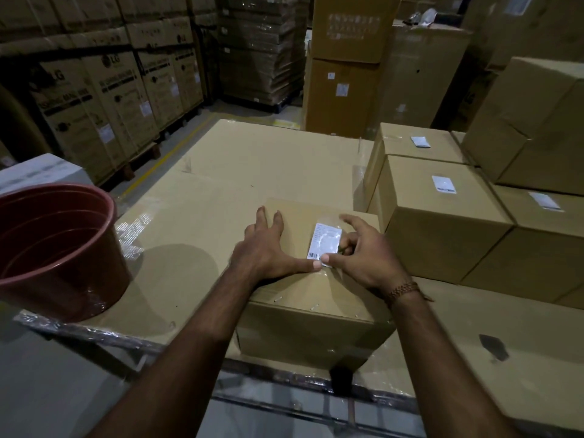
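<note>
Cardboard box [294, 289] steadied under left hand [268, 245], fingers spread flat, thumb pressed at label [325, 245] near corner; label edge pinched by right hand [363, 251], likely for straight sticking.

a red plastic bucket [79, 292] stands at the left on a large flat carton [252, 159] wrapped in film. labelled brown boxes [442, 222] are stacked at the right; tall lg cartons [94, 99] on pallets line the back.
</note>
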{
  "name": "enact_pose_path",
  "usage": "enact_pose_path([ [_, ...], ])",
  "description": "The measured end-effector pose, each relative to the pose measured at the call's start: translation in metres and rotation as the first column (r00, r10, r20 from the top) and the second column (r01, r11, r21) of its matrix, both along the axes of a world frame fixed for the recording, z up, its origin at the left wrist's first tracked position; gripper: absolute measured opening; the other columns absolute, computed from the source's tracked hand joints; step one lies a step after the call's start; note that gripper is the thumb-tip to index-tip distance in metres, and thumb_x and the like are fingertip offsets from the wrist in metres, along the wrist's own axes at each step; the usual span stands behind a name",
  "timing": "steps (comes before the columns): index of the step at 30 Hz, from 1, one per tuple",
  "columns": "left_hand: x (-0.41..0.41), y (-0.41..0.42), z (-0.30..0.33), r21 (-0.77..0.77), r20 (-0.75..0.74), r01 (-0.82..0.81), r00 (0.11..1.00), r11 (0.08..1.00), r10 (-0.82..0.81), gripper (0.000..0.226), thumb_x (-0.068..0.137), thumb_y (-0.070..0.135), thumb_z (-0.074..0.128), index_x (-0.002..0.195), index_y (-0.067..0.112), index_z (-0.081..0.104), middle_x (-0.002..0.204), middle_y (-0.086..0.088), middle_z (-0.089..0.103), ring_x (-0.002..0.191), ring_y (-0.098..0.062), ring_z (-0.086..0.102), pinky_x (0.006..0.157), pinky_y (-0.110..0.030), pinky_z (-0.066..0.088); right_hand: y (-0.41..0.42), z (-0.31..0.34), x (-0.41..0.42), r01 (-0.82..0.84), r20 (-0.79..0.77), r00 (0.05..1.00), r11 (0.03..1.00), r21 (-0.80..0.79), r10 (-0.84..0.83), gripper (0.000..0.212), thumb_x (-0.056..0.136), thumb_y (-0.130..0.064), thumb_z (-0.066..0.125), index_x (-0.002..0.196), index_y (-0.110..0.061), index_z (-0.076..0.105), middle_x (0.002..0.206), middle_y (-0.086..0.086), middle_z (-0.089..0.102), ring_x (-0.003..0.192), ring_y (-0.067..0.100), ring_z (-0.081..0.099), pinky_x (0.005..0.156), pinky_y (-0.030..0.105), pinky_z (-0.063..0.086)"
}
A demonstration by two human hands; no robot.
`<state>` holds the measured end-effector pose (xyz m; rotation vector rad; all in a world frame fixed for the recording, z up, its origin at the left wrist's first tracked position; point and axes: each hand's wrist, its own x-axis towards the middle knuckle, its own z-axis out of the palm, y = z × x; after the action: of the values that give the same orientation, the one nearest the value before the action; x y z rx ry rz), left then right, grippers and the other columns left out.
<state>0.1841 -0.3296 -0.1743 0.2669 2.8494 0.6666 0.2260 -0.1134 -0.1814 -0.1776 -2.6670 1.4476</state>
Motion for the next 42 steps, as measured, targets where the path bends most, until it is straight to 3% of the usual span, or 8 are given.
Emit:
enact_pose_path([
  [3,0.0,-0.001,-0.001,0.004,-0.001,-0.003,1.0,1.0,0.003,0.15,0.054,0.097,0.071,0.169,0.029,0.002,0.175,0.004,-0.018,0.161,-0.026,0.011,0.12,-0.051,0.036,-0.006,0.002,0.004,0.06,-0.009,0.998,0.993,0.097,-0.06,0.047,0.074,-0.022,0.097,0.11,-0.023,0.067,0.077,-0.001,0.072,0.072,0.011,0.069,0.071,0.037,0.06],
  [6,0.0,-0.002,-0.001,0.003,-0.006,0.0,1.0,1.0,0.0,0.151,0.054,0.098,0.07,0.169,0.028,0.002,0.176,0.002,-0.018,0.161,-0.028,0.011,0.12,-0.052,0.036,-0.01,0.0,0.009,0.081,-0.038,0.996,0.982,0.17,-0.076,0.027,0.079,-0.027,0.093,0.087,-0.019,0.068,0.076,-0.004,0.073,0.076,0.014,0.072,0.067,0.036,0.059],
  [12,0.002,-0.002,0.0,0.021,-0.003,0.007,1.0,1.0,-0.007,0.153,0.052,0.101,0.067,0.169,0.028,0.001,0.176,0.002,-0.018,0.161,-0.028,0.01,0.121,-0.052,0.035,0.0,0.007,0.011,-0.072,0.079,0.995,0.983,0.171,0.059,0.021,0.081,-0.03,0.092,0.085,-0.018,0.075,0.081,0.0,0.076,0.069,0.007,0.066,0.072,0.041,0.061],
  [22,0.0,-0.01,0.003,0.105,0.057,0.06,0.996,0.993,-0.066,0.139,0.07,0.08,0.079,0.17,0.027,-0.002,0.174,0.002,-0.024,0.162,-0.028,-0.001,0.128,-0.049,0.022,0.001,0.007,0.002,-0.092,0.14,0.988,0.967,0.238,0.059,0.02,0.084,-0.032,0.089,0.09,-0.015,0.079,0.074,0.0,0.071,0.064,0.008,0.057,0.065,0.036,0.055],
  [26,-0.002,-0.01,0.001,0.101,0.06,0.062,0.996,0.993,-0.068,0.14,0.069,0.08,0.079,0.17,0.027,-0.002,0.174,0.002,-0.024,0.162,-0.028,-0.001,0.128,-0.05,0.022,0.002,0.004,0.0,-0.113,0.146,0.986,0.96,0.255,0.078,0.026,0.087,-0.034,0.086,0.102,-0.015,0.08,0.085,0.009,0.073,0.068,0.01,0.057,0.076,0.044,0.06],
  [32,-0.003,-0.01,-0.001,0.106,0.062,0.06,0.996,0.993,-0.067,0.14,0.069,0.08,0.08,0.17,0.028,-0.002,0.174,0.003,-0.024,0.162,-0.028,0.0,0.127,-0.05,0.023,0.003,0.0,0.006,-0.114,0.117,0.989,0.974,0.198,0.092,0.021,0.091,-0.033,0.084,0.107,-0.02,0.081,0.074,-0.004,0.064,0.068,0.009,0.055,0.077,0.047,0.06],
  [37,-0.002,-0.01,-0.001,0.1,0.054,0.072,0.996,0.992,-0.077,0.139,0.07,0.08,0.079,0.17,0.028,-0.001,0.175,0.001,-0.023,0.162,-0.029,0.001,0.126,-0.05,0.024,0.004,0.001,0.008,-0.144,0.141,0.983,0.974,0.177,0.12,0.025,0.093,-0.034,0.081,0.112,-0.017,0.079,0.095,0.009,0.076,0.08,0.023,0.067,0.084,0.052,0.061],
  [42,-0.005,-0.012,-0.003,0.117,0.058,0.088,0.994,0.989,-0.095,0.139,0.069,0.08,0.079,0.17,0.029,-0.001,0.175,0.002,-0.023,0.162,-0.029,0.002,0.126,-0.049,0.023,0.006,-0.001,0.008,-0.143,0.136,0.983,0.977,0.156,0.123,0.025,0.094,-0.034,0.08,0.112,-0.017,0.078,0.097,0.011,0.076,0.086,0.03,0.069,0.085,0.054,0.061],
])
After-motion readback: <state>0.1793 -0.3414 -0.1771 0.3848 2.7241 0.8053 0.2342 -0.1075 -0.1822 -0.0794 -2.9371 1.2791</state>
